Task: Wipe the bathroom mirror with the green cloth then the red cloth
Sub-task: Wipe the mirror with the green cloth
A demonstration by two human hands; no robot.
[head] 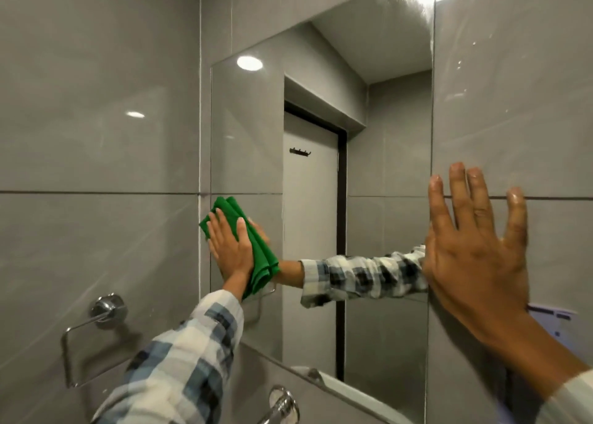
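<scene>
The frameless bathroom mirror [321, 109] hangs on the grey tiled wall, reflecting a white door and my checked sleeve. My left hand [229, 247] presses a folded green cloth [261, 256] flat against the mirror's left edge, about two thirds of the way down. The cloth sticks out above and below my palm. My right hand [475, 250] lies flat with fingers spread on the wall tile just right of the mirror's right edge, holding nothing. No red cloth is in view.
A chrome towel ring [96, 327] is fixed to the wall at lower left. A chrome tap [282, 406] shows at the bottom centre under the mirror. A white-and-lilac object [555, 321] sits behind my right wrist.
</scene>
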